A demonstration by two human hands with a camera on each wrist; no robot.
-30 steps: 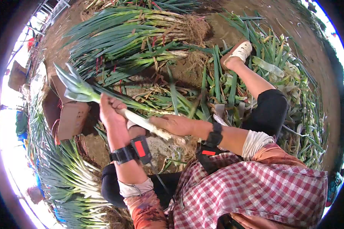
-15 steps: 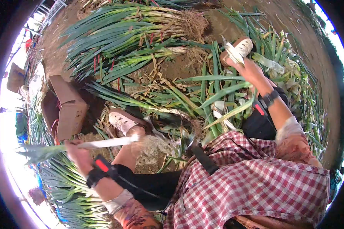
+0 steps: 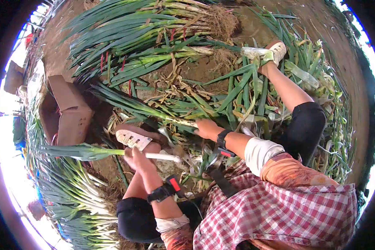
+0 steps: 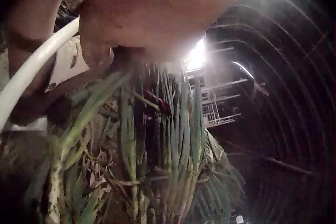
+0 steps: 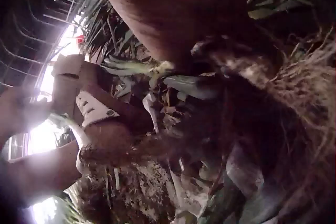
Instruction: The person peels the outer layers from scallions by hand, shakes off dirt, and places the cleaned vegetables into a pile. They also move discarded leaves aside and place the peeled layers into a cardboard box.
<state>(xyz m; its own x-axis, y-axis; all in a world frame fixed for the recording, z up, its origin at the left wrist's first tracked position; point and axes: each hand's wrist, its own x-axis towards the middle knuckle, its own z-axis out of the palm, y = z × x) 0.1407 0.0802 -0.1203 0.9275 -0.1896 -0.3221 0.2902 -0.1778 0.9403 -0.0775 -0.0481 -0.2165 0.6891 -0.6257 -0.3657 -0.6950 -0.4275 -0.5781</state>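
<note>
In the head view, my left hand (image 3: 139,161) grips a peeled green onion (image 3: 165,157) around its stalk. Its green leaves (image 3: 87,151) point left and its clean white end points right. The left wrist view shows the white stalk (image 4: 39,61) passing beside the fingers. My right hand (image 3: 208,128) grips an unpeeled green onion (image 3: 156,113) near its root end, with the curled fingers partly hidden. Shaggy roots (image 5: 304,85) stick out beside that hand in the right wrist view. The unpeeled onion's leaves stretch away to the upper left over the litter.
Bundled green onions with roots (image 3: 146,35) lie at the back. Peeled ones (image 3: 85,187) are piled at lower left. A cardboard box (image 3: 73,114) stands at left. Stripped leaves (image 3: 316,79) cover the ground at right. A sandalled foot (image 3: 133,137) is near the left hand.
My right hand left the white stalk, swung out to the right foot with stripped peelings, dropped them there and came back to grip another onion. The left hand moved lower with the peeled onion.
</note>
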